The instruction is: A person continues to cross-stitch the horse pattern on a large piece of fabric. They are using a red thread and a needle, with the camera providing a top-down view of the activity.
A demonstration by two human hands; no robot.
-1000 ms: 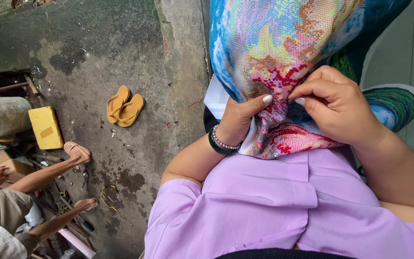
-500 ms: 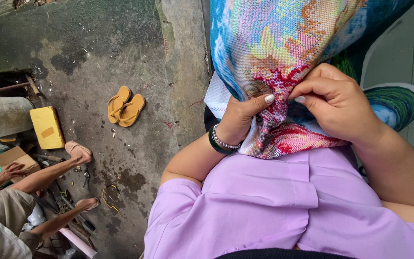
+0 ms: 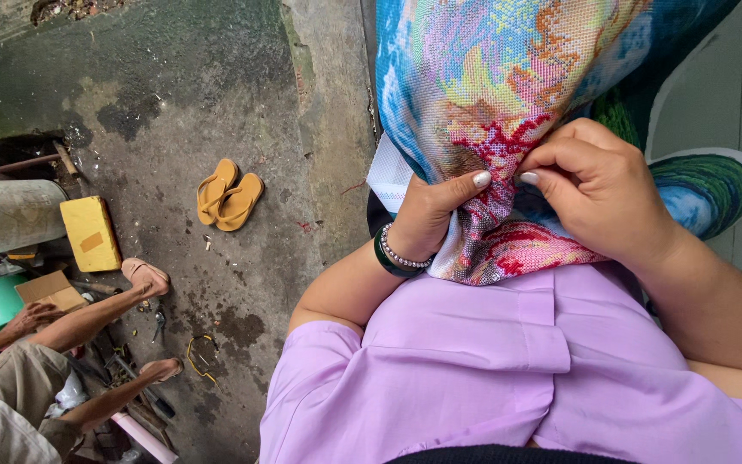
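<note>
Both hands pinch a colourful embroidered cloth (image 3: 508, 94) held up in front of the chest. The left hand (image 3: 431, 215) grips a fold between thumb and fingers; the right hand (image 3: 590, 193) pinches the red stitching just beside it. Yellow sandals (image 3: 227, 194) lie on the concrete floor (image 3: 165, 77).

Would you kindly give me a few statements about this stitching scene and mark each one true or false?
1. Both hands pinch the embroidered cloth. True: left hand, right hand.
2. The left wrist is bare. False: it wears a dark bangle and a bead bracelet.
3. A pair of sandals lies on the concrete floor. True.
4. The shirt is green. False: it is lilac.
5. The yellow block lies on the lap. False: it lies on the floor beside a grey drum.
</note>
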